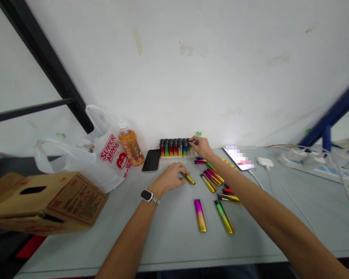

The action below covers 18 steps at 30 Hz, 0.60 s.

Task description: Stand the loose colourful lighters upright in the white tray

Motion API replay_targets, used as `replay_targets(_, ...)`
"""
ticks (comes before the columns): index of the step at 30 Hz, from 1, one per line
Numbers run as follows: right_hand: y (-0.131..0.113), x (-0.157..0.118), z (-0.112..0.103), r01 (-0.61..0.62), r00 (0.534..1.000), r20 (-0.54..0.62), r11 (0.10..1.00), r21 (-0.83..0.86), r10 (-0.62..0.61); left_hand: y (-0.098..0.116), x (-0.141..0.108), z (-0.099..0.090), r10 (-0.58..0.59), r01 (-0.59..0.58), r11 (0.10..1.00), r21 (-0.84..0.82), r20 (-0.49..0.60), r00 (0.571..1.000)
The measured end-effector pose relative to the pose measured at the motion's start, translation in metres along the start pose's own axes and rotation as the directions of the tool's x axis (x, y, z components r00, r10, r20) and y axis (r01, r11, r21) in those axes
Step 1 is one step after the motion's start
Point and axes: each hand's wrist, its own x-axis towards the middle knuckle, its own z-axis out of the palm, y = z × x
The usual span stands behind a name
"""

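Observation:
Upright lighters (174,147) with black tops stand in rows in a white tray (174,156) against the wall. At the tray's right end, my right hand (202,146) has its fingers pinched on the black top of a lighter (189,141); its body is mostly hidden. My left hand (173,176), with a watch (150,196) on the wrist, is closed on a gold lighter (189,178) just above or on the table. Nearer me lie a pink-and-gold lighter (200,216) and a green-and-gold lighter (224,217). Several more lighters (212,177) lie loose beside my right forearm.
Left of the tray are a dark phone (151,160), an orange drink bottle (131,145), a white plastic bag (104,162) and a cardboard box (72,201). To the right are a lit phone (238,157) on a cable, a white charger (265,162) and a power strip (317,164).

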Motion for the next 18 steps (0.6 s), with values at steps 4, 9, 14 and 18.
replay_targets(4, -0.002, 0.006, 0.002, 0.008, 1.0, 0.018, 0.999, -0.033, -0.007, -0.006, 0.001, 0.0, -0.027, 0.027, 0.999, 0.027, 0.002, 1.0)
replay_targets(9, -0.004, 0.01, 0.007, 0.018, 1.0, 0.023, 0.998, -0.056, -0.016, -0.005, 0.003, -0.001, -0.084, 0.085, 0.996, -0.036, 0.031, 0.996)
replay_targets(14, -0.002, 0.012, 0.011, 0.044, 0.999, 0.008, 0.994, -0.103, -0.044, -0.002, 0.002, -0.002, -0.12, 0.118, 0.989, -0.089, -0.021, 0.992)
replay_targets(18, -0.001, 0.013, 0.012, 0.054, 0.999, 0.0, 0.993, -0.108, -0.054, 0.002, 0.005, -0.002, -0.158, 0.139, 0.977, -0.161, -0.113, 0.981)
